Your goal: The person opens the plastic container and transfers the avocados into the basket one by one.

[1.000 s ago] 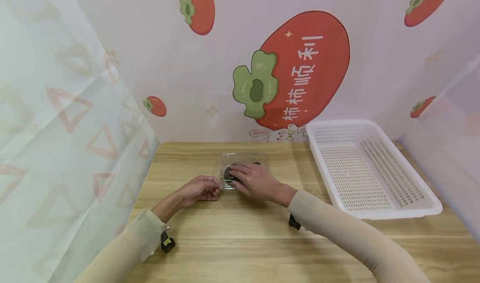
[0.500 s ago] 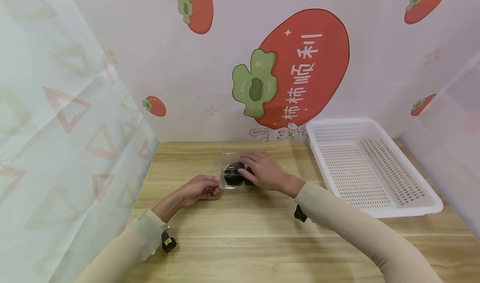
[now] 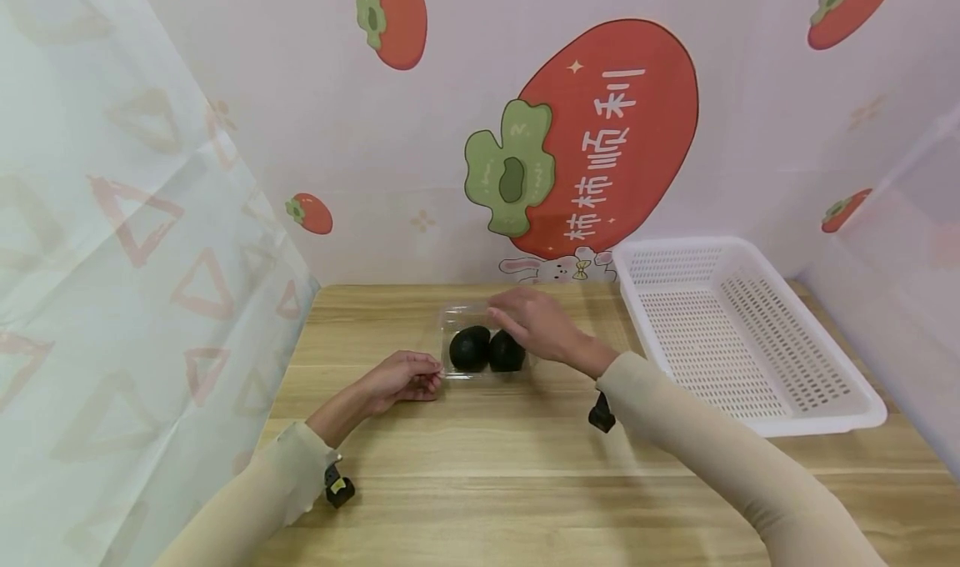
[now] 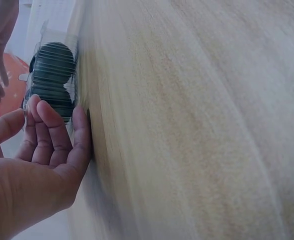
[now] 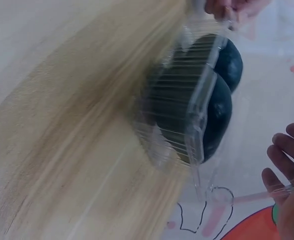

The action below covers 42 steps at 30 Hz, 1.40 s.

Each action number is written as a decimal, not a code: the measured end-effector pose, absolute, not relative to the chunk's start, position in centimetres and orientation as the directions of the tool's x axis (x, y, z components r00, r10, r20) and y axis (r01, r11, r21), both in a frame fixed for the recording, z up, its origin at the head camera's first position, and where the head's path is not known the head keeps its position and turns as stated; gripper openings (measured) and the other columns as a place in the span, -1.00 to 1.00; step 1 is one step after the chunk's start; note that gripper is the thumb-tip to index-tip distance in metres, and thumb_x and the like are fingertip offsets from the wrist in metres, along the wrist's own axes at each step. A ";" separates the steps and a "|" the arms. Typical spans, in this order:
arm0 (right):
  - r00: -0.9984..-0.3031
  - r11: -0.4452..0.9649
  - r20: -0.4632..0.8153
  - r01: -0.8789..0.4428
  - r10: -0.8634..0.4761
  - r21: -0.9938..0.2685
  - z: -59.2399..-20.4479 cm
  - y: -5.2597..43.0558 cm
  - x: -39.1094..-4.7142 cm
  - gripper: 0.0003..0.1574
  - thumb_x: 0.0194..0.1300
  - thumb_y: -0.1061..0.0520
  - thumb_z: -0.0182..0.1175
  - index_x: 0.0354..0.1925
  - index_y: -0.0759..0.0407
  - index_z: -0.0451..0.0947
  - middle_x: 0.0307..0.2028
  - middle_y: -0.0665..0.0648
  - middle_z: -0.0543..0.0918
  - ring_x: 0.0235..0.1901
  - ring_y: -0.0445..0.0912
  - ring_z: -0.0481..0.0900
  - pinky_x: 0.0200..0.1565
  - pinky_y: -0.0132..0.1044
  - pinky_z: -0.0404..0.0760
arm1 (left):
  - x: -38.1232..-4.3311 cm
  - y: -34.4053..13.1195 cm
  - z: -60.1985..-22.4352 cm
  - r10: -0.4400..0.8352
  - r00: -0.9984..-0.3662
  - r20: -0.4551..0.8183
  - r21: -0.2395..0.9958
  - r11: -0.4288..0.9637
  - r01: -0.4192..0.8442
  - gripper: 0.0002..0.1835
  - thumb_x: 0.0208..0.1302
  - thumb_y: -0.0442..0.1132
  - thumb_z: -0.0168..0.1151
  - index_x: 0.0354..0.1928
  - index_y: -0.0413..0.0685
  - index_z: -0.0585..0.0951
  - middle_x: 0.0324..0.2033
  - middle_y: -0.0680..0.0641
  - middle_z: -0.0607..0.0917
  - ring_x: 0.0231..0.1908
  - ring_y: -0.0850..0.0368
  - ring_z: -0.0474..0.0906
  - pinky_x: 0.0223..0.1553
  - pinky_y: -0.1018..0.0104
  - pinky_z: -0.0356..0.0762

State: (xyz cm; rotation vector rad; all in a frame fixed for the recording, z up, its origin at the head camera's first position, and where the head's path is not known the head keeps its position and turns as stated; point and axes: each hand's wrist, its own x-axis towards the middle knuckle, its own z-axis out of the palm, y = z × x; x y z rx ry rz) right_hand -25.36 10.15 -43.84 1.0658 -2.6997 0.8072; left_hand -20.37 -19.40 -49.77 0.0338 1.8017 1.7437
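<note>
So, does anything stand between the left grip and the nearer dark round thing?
Yes: the wall of the clear box stands between the left grip, pinching its near left corner, and the nearer dark round thing inside. Above, no cover is visible.

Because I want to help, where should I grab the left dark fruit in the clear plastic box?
Best come from above, I think, and cup the left dark fruit by its front and back. Its rounded top pokes above the rim of the clear plastic box, while the right dark fruit crowds its right side.
</note>
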 end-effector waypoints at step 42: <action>-0.970 0.047 0.145 -0.157 -0.197 -0.987 -45.9 11.0 -30.2 0.01 0.73 -0.36 -0.47 0.33 0.44 0.49 0.26 0.49 0.59 0.26 0.31 0.55 0.43 0.25 0.38 | -20.2 -19.3 -49.8 0.412 -0.816 -0.405 0.911 0.109 -0.397 -0.79 0.60 -0.30 0.10 -0.16 -0.23 0.68 -0.33 0.00 0.73 -0.29 0.19 0.65 -0.07 0.24 0.74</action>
